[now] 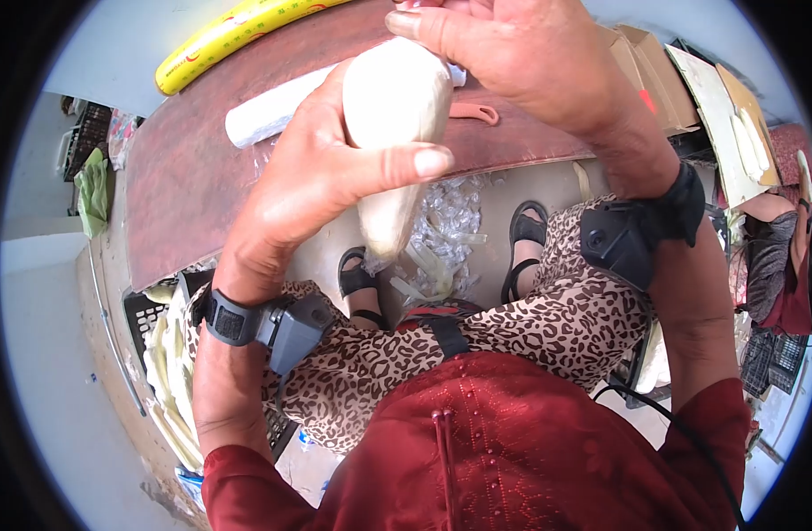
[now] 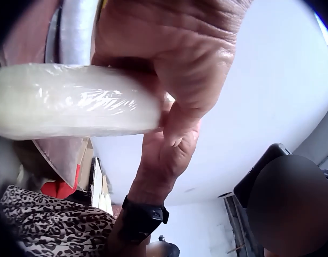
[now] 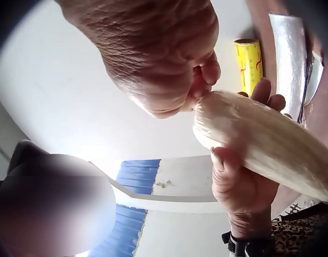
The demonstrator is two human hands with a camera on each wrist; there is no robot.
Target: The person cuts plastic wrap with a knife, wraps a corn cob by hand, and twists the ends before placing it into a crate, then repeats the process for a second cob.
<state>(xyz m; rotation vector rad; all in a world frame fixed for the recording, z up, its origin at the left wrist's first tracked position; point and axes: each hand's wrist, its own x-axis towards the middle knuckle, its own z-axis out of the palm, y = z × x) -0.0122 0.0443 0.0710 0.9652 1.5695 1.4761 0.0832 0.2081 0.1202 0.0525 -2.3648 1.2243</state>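
A long pale vegetable (image 1: 397, 93), wrapped in clear plastic film, is held up above the front of the table. My left hand (image 1: 313, 177) grips it round the middle, the thumb lying across the near side and the fingers behind. Its narrower end points down towards the floor. At the thick upper end my right hand (image 1: 521, 53) has its fingertips curled in, pinching the film there. The right wrist view shows those fingers (image 3: 204, 80) right at the wrapped end. Shiny wrinkles of film (image 2: 107, 101) show on the vegetable in the left wrist view.
On the reddish table (image 1: 184, 186) lie a white film roll (image 1: 269, 115), a yellow tube (image 1: 233, 40) and a tool with an orange handle (image 1: 475, 111). Crumpled plastic (image 1: 454, 221) litters the floor. A crate of pale vegetables (image 1: 162, 354) stands at left; cardboard (image 1: 654, 75) at right.
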